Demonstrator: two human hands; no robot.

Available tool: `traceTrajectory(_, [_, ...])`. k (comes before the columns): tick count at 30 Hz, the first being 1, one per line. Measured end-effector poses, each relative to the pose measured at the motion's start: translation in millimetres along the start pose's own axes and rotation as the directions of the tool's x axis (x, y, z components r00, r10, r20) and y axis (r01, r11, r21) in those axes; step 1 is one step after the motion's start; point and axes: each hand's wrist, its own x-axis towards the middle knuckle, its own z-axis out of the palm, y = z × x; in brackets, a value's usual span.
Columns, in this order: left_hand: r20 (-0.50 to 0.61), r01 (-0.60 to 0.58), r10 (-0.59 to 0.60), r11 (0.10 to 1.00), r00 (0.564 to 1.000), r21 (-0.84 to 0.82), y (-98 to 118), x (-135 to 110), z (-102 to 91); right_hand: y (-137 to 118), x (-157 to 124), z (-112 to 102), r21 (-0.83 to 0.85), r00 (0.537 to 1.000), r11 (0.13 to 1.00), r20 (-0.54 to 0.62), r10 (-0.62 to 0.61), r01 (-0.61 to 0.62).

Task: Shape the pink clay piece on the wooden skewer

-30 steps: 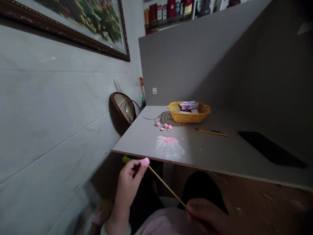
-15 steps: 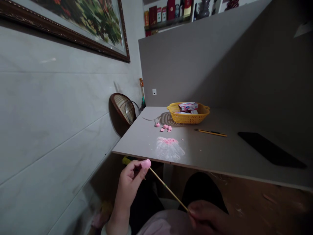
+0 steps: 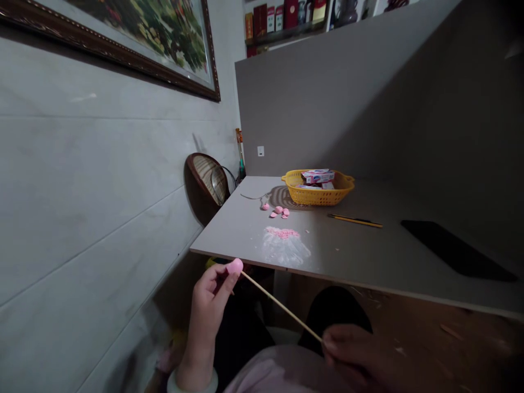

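Note:
Low in front of the table edge, my left hand (image 3: pixel 208 297) pinches a small rounded pink piece (image 3: pixel 234 266) between thumb and fingers. Its material is unclear. A thin bamboo stick (image 3: pixel 280 305) runs from the pink piece down to the right. My right hand (image 3: pixel 347 349), in shadow, is closed around the stick's lower end. Whether the stick's tip is inside the pink piece or only against it, I cannot tell. On the table beyond lie several pink pieces (image 3: pixel 282 212) and a patch of pink crumbs (image 3: pixel 283 233) with white powder (image 3: pixel 286 251).
A yellow plastic basket (image 3: pixel 319 195) with small boxes stands at the back of the grey table (image 3: pixel 229 229). A yellow-and-black pencil-like tool (image 3: pixel 355 221) and a dark flat slab (image 3: pixel 454 251) lie to the right. A tiled wall (image 3: pixel 102 180) borders the left side.
My left hand has shifted slightly left and up with the pink piece, which now looks rounder from this side. My right hand has moved a little right and up, holding the stick.

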Motion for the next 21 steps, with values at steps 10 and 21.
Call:
traceTrajectory(10, [-0.054,0.094,-0.092,0.995,0.994,0.022,-5.0,-0.2,11.2,-7.1,11.8,8.8,-0.62,0.771,0.751,-0.355,-0.528,0.229])
traceTrajectory(21, [0.133,0.072,-0.089,0.989,0.987,0.129,-11.0,-1.4,8.8,3.1,27.8,8.1,-0.239,0.996,0.969,-0.048,-0.079,0.065])
